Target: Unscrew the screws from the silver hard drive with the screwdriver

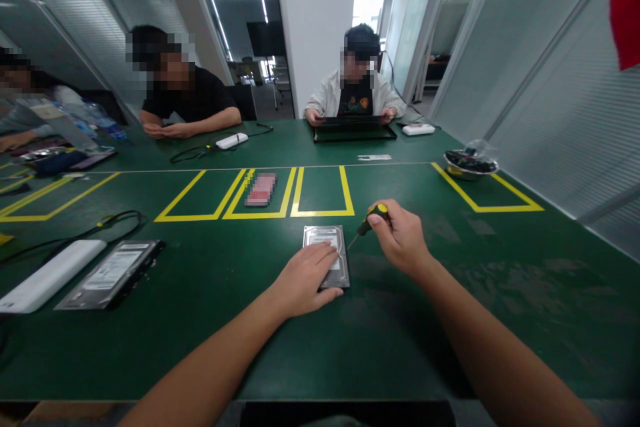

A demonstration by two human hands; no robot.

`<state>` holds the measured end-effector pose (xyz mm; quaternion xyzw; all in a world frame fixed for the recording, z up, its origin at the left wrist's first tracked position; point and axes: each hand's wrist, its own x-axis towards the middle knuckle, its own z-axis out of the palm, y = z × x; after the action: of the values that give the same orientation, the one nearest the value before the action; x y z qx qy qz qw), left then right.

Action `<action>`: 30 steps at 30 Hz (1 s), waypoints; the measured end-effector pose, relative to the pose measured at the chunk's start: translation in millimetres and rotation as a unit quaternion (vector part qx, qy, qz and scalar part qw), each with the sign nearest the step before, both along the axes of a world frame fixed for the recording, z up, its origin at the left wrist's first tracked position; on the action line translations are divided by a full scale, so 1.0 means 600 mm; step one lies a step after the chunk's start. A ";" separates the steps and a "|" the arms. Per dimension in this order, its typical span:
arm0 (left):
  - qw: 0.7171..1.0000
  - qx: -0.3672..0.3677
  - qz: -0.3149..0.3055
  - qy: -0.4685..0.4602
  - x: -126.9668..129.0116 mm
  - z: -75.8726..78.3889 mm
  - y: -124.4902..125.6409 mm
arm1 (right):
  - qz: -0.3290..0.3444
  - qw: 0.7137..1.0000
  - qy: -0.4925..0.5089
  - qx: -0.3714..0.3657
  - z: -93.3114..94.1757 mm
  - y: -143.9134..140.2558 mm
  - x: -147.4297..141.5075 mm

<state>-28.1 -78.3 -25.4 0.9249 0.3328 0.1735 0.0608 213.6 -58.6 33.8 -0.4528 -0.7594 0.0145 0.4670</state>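
Observation:
A silver hard drive [341, 271] with a white label lies flat on the green table in front of me. My left hand [310, 277] rests over it, fingers stretched across its top and thumb extended by the near edge; much of the label is covered. To the right, my right hand [403, 235] is closed around the yellow and black handle of a screwdriver [369, 221]. Its thin shaft slants down and left, ending at the drive's right edge. Whether the tip touches the drive or sits in a screw is too small to tell.
Another hard drive [113, 273] and a white power strip [53, 277] with a black cable lie at left. Beyond the yellow tape outlines are a pink phone-like item [261, 189] and a bowl [471, 163] of dark pieces. Across the table sit several people, one holding a dark panel [355, 129].

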 end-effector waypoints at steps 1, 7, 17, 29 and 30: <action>1.000 0.002 0.001 -0.001 0.000 -0.001 0.001 | -0.001 1.000 -0.001 0.001 -0.002 0.001 -0.001; 1.000 0.008 0.004 0.003 0.001 -0.005 0.003 | -0.003 1.000 -0.004 -0.003 -0.017 0.009 -0.004; 1.000 0.015 0.006 -0.006 0.002 -0.013 0.003 | -0.001 1.000 0.005 -0.021 -0.026 0.015 -0.006; 1.000 0.009 0.001 -0.013 0.002 -0.008 0.002 | -0.001 0.999 0.021 -0.038 -0.028 0.016 -0.004; 1.000 0.008 0.000 -0.014 0.002 -0.007 0.001 | -0.001 0.999 0.022 -0.038 -0.028 0.016 -0.004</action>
<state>-26.7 -77.4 -29.8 0.9228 0.3308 0.1889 0.0579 211.2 -48.9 16.9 -0.4705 -0.7476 0.0532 0.4657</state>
